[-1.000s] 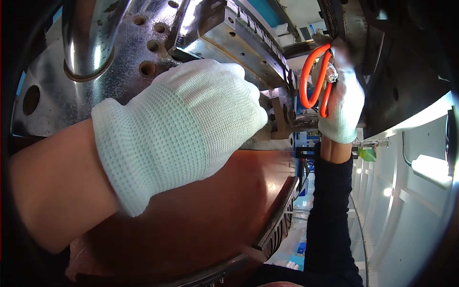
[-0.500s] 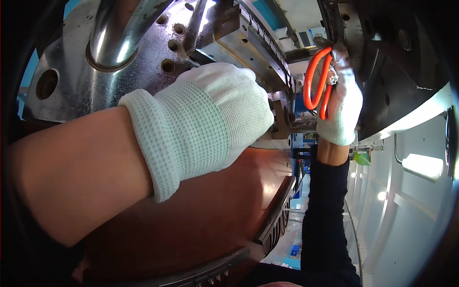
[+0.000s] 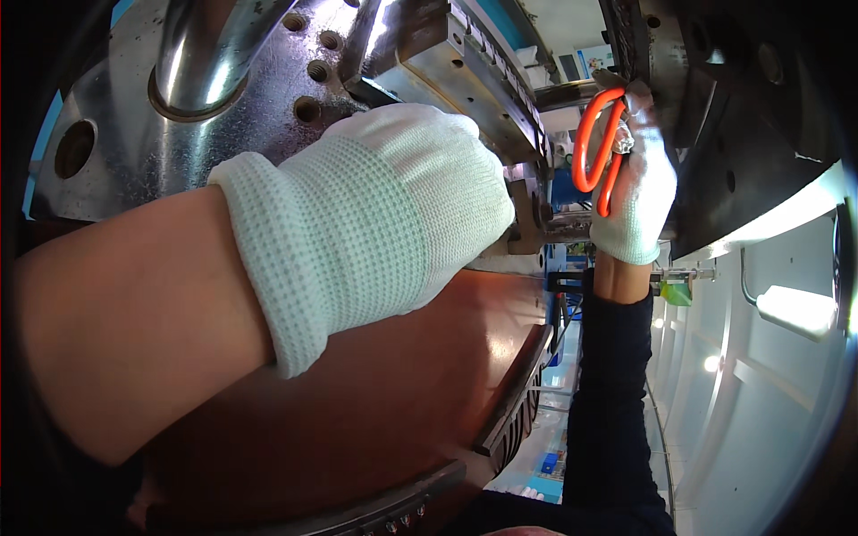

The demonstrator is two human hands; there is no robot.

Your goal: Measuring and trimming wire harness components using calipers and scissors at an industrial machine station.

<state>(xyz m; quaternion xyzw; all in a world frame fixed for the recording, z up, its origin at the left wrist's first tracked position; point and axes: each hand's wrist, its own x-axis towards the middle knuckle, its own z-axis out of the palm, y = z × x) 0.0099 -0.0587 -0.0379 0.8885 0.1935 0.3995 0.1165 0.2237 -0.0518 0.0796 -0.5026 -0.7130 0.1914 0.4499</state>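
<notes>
My left hand (image 3: 416,201), in a white knit glove with a thick cuff, reaches in from the left. Its back faces me and its fingers curl down out of sight, closed beside a steel block; whatever they hold is hidden. At the upper right, my right hand (image 3: 639,192), also gloved, closes round a tool with orange loop handles (image 3: 585,147) that look like those of scissors. The tool's working end cannot be made out. A small shiny silvery patch (image 3: 624,138) shows between the handles and the glove.
A steel plate with threaded holes (image 3: 268,107) carries a thick polished post (image 3: 214,54). Behind my left hand stands a long steel block (image 3: 447,67). Below lies a reddish-brown surface (image 3: 357,402) with a dark slotted edge strip (image 3: 514,402). Dark machine parts (image 3: 760,170) overhang the right.
The view has shifted slightly, so the plate and post sit a little further left. Both hands keep nearly the same pose, and the orange handles stay in my right hand.
</notes>
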